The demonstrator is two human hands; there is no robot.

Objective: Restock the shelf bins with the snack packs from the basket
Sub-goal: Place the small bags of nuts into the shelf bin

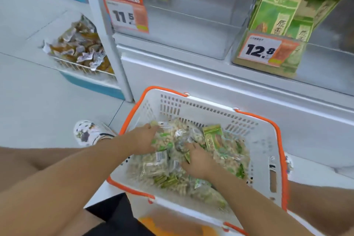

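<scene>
Shop aisle, pale tiled floor [38, 101], white shelf unit [210, 90] along the far side. Basket [262, 140] — white plastic, orange rim and handles — sits near, on the floor against the unit's base.

Both hands down in the basket among the snack packs [162, 165]. Left hand [147, 138] at the left of the heap, fingers curled round a clear pack of pale nuts. Right hand [197, 161] in the middle, fingers dug in between packs; looks like gripping one, but blur hides the fingertips, so cannot tell for sure.

Progress: early, by the look of it. Clear shelf bin [191, 25] behind the 11.5 price tag [126, 9] nearly bare — only a pack or two upright at its back. Right bin [268, 63] behind the 12.8 tag [266, 50] holds several upright green-and-gold packs [279, 11]. Basket well filled, so most of the restocking left.

Packs: small clear bags of pale nuts with green print and white barcode labels, piled loose at all angles. One green carton-style pack [212, 136] standing up near the basket's far side, matching the right bin's stock.

Far left: wire rack [80, 65] heaped with yellow-brown wrapped snacks. Patterned shoe [86, 132] just left of the basket.
</scene>
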